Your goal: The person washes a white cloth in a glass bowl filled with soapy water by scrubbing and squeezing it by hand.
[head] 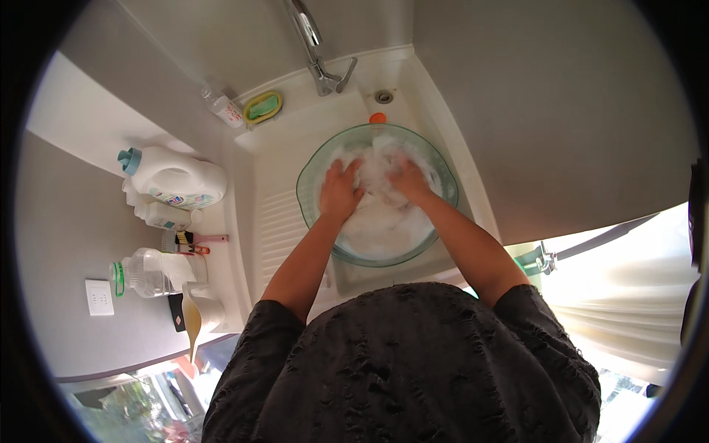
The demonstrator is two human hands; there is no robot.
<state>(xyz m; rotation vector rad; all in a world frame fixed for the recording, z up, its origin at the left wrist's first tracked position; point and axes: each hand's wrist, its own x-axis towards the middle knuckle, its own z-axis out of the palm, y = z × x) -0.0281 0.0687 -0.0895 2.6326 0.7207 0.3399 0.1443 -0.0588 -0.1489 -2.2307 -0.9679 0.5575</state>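
Observation:
A translucent green plastic basin [310, 221] stands in the white laundry sink, filled with white suds [382, 227]. Pale wet material, apparently cloth, shows among the foam, though its shape is hard to make out. My left hand [340, 188] rests on the left part of the sudsy mass, fingers spread and pointing toward the tap. On the right side of the basin, my right hand [409, 178] reaches into the foam. Its fingers are blurred and partly covered, so any grip there is hidden.
A chrome faucet [327, 77] rises behind the basin, near the drain [383, 97] and an orange round object [378, 118]. Ridged washboard [279, 227] lies left. The left ledge holds a soap dish [263, 108], a detergent jug [177, 174], brushes [207, 238] and a clear plastic jug [158, 271].

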